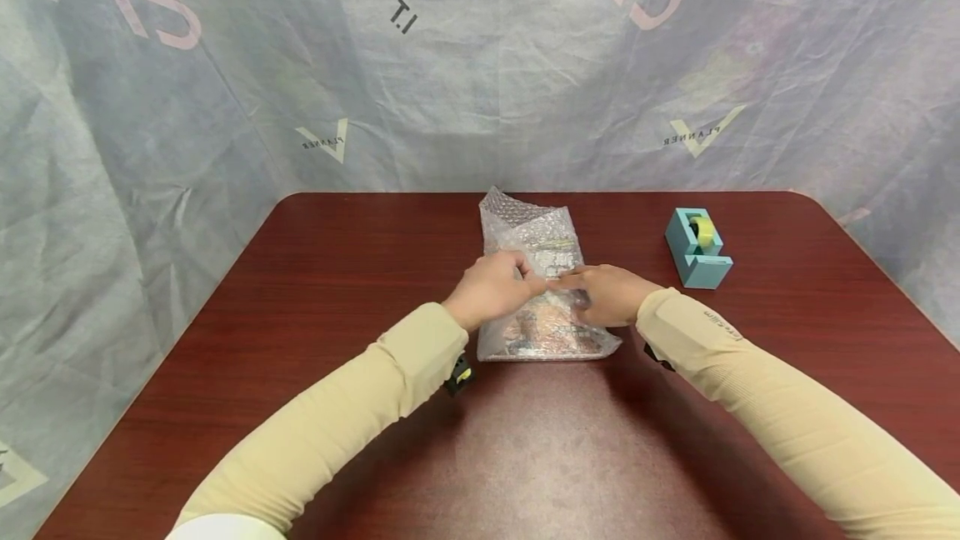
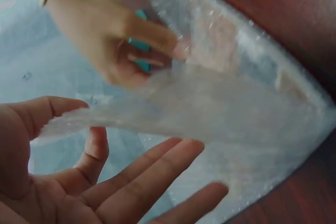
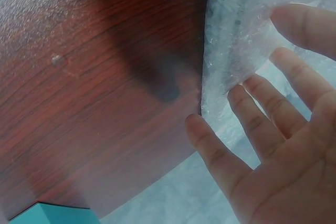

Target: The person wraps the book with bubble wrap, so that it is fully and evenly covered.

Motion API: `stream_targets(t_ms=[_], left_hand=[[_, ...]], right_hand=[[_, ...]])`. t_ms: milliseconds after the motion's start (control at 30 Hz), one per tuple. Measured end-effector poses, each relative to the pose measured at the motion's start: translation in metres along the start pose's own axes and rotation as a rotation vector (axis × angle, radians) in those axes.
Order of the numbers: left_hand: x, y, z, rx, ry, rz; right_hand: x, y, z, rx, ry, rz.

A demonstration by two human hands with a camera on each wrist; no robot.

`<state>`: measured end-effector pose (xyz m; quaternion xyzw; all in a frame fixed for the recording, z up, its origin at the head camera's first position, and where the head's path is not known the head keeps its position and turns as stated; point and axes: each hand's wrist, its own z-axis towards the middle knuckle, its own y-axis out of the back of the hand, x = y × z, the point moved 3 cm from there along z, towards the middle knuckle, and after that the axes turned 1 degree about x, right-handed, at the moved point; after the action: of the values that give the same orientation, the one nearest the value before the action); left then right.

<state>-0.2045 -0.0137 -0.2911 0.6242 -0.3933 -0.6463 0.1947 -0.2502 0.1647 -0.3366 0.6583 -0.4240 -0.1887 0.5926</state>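
Watching remotely, I've got my left hand (image 1: 498, 286) at 9 o'clock on the bubble wrap (image 1: 551, 244), pinching a flap. The wrap lies on the desk (image 1: 360, 257) around my 12: clear, crinkly, shiny, pinkish patches showing through. Right hand (image 1: 611, 294) touches its 3 o'clock side, fingers fairly straight. Teal tape dispenser (image 1: 697, 269) farther out at 3.
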Motion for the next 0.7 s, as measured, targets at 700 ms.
stream_targets(t_ms=[700], left_hand=[[0.001,-0.051,-0.002,-0.053,-0.312,0.471]], right_hand=[[-0.004,-0.001,0.001,-0.024,0.020,-0.013]])
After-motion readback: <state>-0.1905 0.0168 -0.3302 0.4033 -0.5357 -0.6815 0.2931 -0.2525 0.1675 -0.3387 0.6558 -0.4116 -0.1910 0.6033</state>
